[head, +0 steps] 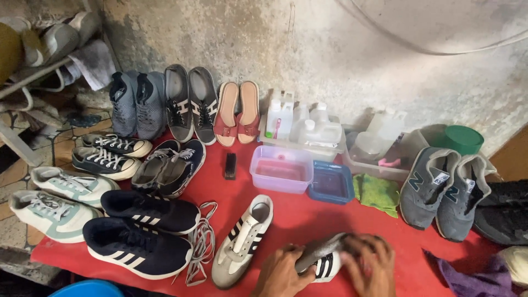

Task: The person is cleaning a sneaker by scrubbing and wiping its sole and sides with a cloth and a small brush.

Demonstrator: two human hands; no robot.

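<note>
The fingers of the left hand (283, 272) curl round the back end of a grey shoe with black stripes (324, 257) and grip it. The right hand (369, 265) lies flat on top of the shoe, fingers spread a little and pressed down on it. The shoe sits low on the red mat (308, 217), right in front of the person. Just beside it, to the left, lies its twin shoe (245, 239), with loose grey laces (201, 242) near that. Farther back stand a pink tub (281, 169) and a blue tub (330, 184), touching. A green cloth (377, 192) lies next to them.
</note>
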